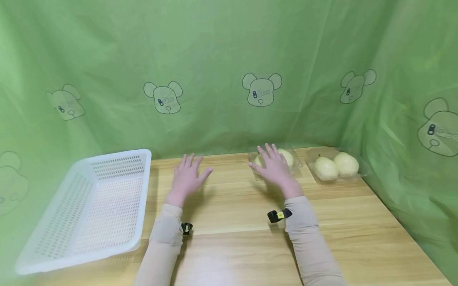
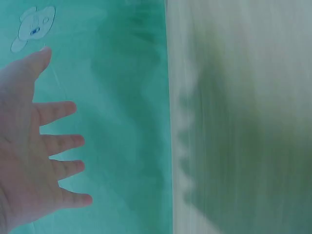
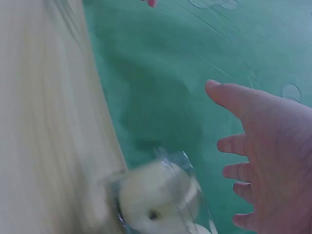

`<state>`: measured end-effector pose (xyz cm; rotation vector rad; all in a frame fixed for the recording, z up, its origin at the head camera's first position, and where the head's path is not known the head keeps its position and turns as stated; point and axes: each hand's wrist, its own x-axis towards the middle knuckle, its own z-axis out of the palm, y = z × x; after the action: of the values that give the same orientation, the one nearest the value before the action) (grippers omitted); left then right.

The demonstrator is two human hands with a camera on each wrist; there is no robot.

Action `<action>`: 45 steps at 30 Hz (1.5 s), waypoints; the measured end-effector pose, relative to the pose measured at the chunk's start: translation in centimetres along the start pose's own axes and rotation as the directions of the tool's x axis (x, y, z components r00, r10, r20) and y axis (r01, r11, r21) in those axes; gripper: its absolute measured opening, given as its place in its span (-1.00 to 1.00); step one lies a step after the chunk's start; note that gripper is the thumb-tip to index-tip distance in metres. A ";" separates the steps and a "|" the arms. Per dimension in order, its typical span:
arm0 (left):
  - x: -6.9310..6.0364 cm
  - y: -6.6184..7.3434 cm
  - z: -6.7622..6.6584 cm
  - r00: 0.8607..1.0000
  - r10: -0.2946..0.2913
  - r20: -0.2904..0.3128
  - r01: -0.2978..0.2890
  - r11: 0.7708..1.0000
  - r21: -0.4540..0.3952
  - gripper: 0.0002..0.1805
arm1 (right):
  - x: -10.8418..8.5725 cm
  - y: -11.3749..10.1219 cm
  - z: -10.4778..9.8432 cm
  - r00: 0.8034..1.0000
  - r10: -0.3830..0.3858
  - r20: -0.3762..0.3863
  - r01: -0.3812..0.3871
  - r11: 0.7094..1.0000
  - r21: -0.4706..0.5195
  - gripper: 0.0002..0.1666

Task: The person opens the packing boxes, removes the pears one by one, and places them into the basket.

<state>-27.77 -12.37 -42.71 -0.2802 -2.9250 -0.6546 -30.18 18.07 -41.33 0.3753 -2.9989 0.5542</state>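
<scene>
- Here are both hands over the bench [image 1: 229, 206], each sleeve carrying a black wrist device [image 1: 280, 215], palms bare!
- Left hand [image 1: 187, 176]: fingers [image 2: 63, 141] released, spread wide, grasping nothing. A shadow falls on the wood beside it, so the hand seems raised rather than resting.
- Right hand [image 1: 272, 165]: fingers [image 3: 238, 171] released too, splayed, thumb out. From the head it covers part of the nearer clear plastic container [image 1: 299, 159], but the right wrist view shows the green curtain [image 1: 214, 59] between fingers and plastic, so it looks like hovering, not gripping.
- Inside that container, two pale yellow pears [image 1: 287, 157], one mostly hidden by the hand. They sit at the back of the bench, near the curtain.
- Just right, a second clear container [image 1: 363, 170] with two more pears [image 1: 326, 169], snug side by side; the walls presumably stop such round fruit rolling.
- Far left, the white plastic basket [image 1: 146, 190], its broad mouth facing up and well apart from the pears, which leaves the middle to the arms.
- Slots pierce its walls and floor, probably for drainage and air.
</scene>
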 end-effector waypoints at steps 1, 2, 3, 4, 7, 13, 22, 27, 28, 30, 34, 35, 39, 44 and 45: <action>0.0 0.2 0.1 1.000 0.008 -0.009 -0.009 1.000 -0.009 -0.19 | -0.1 0.3 -0.3 1.000 0.006 -0.002 -0.006 1.000 0.008 0.00; 0.0 0.5 0.3 1.000 0.018 -0.021 -0.018 1.000 -0.016 -0.20 | -0.2 0.6 -0.6 1.000 0.011 -0.007 -0.010 1.000 0.015 0.00; 0.0 0.7 0.5 0.999 0.026 -0.035 -0.027 0.999 -0.024 -0.22 | -0.2 1.0 -0.8 1.000 0.014 -0.013 -0.014 1.000 0.023 0.00; 0.0 0.9 0.6 0.998 0.036 -0.049 -0.037 0.999 -0.034 -0.24 | -0.3 1.3 -1.0 1.000 0.020 -0.018 -0.019 0.999 0.029 0.00; 0.2 1.5 1.2 0.994 0.063 -0.088 -0.069 0.996 -0.060 -0.29 | -0.3 2.4 -1.5 0.998 0.037 -0.050 -0.034 0.998 0.054 0.00; 0.6 3.2 2.3 0.983 0.076 -0.167 -0.107 0.977 -0.186 -0.38 | -0.5 5.1 -1.8 0.993 0.084 -0.087 -0.069 0.985 0.160 -0.03; 1.7 6.4 4.5 0.991 0.050 -0.126 -0.089 0.939 -0.332 -0.37 | -1.0 8.2 -1.7 0.970 0.212 -0.123 -0.170 0.943 0.285 -0.08; 2.1 8.5 5.8 0.992 0.036 -0.119 -0.080 0.913 -0.399 -0.35 | -1.1 8.6 -1.3 0.961 0.251 -0.120 -0.200 0.923 0.328 -0.12; 2.2 8.9 6.0 0.993 0.031 -0.117 -0.077 0.908 -0.413 -0.35 | -1.1 8.6 -1.3 0.959 0.257 -0.122 -0.205 0.921 0.333 -0.13; 2.4 9.7 6.5 0.993 0.022 -0.113 -0.070 0.892 -0.446 -0.35 | -1.1 8.6 -1.1 0.954 0.267 -0.135 -0.208 0.917 0.342 -0.16; 2.5 11.3 7.3 0.995 0.008 -0.102 -0.061 0.846 -0.530 -0.36 | -1.1 8.9 -0.8 0.946 0.280 -0.161 -0.210 0.912 0.351 -0.19; 2.6 11.6 7.4 0.995 0.005 -0.099 -0.060 0.830 -0.555 -0.36 | -1.1 9.0 -0.7 0.945 0.283 -0.164 -0.212 0.912 0.352 -0.19; 2.8 12.4 8.3 0.998 -0.015 -0.068 -0.034 0.750 -0.661 -0.34 | -0.9 9.3 -0.3 0.942 0.299 -0.155 -0.227 0.903 0.364 -0.17; 2.8 12.9 9.4 0.997 -0.069 0.040 0.074 0.603 -0.794 -0.29 | -0.8 9.7 0.0 0.935 0.322 -0.146 -0.247 0.891 0.380 -0.15; 2.8 13.0 9.6 0.995 -0.076 0.062 0.094 0.575 -0.813 -0.28 | -0.8 9.7 0.0 0.934 0.325 -0.150 -0.249 0.890 0.382 -0.15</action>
<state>-28.63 3.74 -45.57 -0.2151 -2.4134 -2.0143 -31.83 27.03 -44.75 -0.1174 -2.7536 1.0991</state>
